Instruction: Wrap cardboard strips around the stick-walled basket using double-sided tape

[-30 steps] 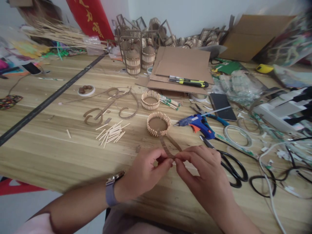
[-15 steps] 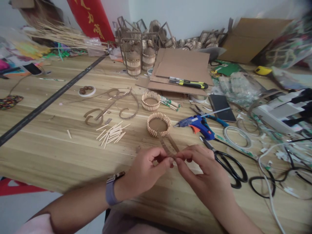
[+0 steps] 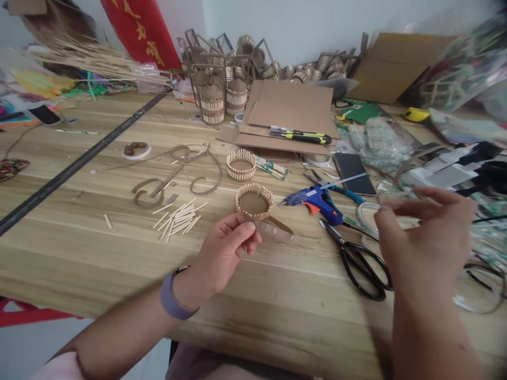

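A round stick-walled ring with a brown base (image 3: 254, 202) sits at mid-table. Just in front of it, my left hand (image 3: 232, 243) is pinched on a brown strip whose far part is mostly hidden or blurred. From the ring's right side a flat brown strip (image 3: 282, 226) lies on the wood. My right hand (image 3: 423, 232) is raised at the right, beyond the black scissors (image 3: 364, 264); its fingers are curved and blurred, with nothing distinct between them. A second stick ring (image 3: 241, 165) stands behind the first.
Small sticks (image 3: 180, 218) and curled strips (image 3: 148, 192) lie left of the rings. To the right are a blue glue gun (image 3: 312, 202), pliers (image 3: 348, 194) and a tape roll (image 3: 370, 216). Cardboard sheets (image 3: 291, 105) and finished stick lanterns (image 3: 213, 104) stand behind.
My right hand has left the strip and moved far to the right, beyond the scissors. My left hand has moved slightly left and up, still pinching. The view has shifted a little.
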`<state>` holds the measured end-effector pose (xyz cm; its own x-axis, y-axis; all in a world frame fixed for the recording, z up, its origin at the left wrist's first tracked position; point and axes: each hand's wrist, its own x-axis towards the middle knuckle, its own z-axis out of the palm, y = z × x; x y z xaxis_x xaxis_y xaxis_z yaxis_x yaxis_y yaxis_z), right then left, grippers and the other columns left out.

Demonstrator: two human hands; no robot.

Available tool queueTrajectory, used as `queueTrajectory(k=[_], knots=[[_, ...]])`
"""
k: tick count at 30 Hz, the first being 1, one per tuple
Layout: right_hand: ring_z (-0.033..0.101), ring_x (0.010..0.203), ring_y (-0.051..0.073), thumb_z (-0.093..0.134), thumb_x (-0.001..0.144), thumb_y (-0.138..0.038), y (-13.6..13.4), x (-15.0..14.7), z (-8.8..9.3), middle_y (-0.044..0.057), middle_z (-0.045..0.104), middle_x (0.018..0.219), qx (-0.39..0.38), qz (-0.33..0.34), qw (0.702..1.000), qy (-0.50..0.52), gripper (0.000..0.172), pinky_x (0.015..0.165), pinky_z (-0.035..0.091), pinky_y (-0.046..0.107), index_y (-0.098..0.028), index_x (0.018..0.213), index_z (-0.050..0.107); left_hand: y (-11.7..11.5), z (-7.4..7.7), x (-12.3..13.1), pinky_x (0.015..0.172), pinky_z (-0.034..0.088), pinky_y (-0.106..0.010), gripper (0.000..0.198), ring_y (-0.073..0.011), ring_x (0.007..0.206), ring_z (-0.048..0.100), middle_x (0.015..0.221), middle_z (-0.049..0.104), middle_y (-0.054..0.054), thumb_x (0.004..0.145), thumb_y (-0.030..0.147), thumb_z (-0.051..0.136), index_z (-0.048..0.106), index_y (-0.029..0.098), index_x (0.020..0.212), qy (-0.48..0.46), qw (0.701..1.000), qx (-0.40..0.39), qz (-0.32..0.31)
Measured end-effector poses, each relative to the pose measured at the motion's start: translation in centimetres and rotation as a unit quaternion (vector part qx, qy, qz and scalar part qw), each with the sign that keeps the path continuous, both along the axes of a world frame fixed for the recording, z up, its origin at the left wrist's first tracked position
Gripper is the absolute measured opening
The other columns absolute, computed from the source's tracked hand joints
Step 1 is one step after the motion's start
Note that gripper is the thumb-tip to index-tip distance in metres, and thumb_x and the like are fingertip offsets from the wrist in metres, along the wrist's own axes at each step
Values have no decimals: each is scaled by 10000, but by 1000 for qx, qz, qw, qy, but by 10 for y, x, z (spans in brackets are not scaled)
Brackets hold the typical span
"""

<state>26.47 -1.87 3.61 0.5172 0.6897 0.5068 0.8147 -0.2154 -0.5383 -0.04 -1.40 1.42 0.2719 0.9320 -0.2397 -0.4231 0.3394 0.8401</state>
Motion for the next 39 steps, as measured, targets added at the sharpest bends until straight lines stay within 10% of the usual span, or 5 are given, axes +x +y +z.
queueTrajectory(k=[6,12,23,31,39], knots=[[686,948,326,471,963,-279,0,-9,-8,105,757,934,-10,203,977,-60,239,862,463,490,-249,1011,703,0,2,-1,507,373,-188,288,-63,524,482,608,610,23,673,361,796,586,165,685,-8,1000,-18,-17],[660,1099,267,615,916,-351,-4,-47,-21,68,759,1046,-89,488,866,64,145,963,494,460,-255,954,717,0,1,-3,508,385,-191,298,-60,512,485,604,600,21,703,349,774,548,157,664,-26,999,-7,-28],[647,696,168,561,952,-475,-18,-59,-4,15,672,727,-66,506,830,226,315,646,533,290,-237,758,633,3,3,-4,510,374,-202,159,-80,515,473,588,572,48,817,292,626,574,182,714,91,986,94,101],[646,672,164,628,921,-438,-24,-65,-16,7,690,737,-38,428,869,245,222,636,516,285,-248,815,670,-11,-4,-4,568,383,-212,314,-101,612,502,676,596,12,912,421,595,618,168,729,195,957,165,-137],[631,703,176,633,889,-186,-33,-85,-19,-2,674,729,-16,469,872,140,124,678,476,319,-246,781,627,-17,-10,-1,604,395,-211,169,-111,677,523,729,612,11,848,319,660,627,164,790,206,957,185,-87]])
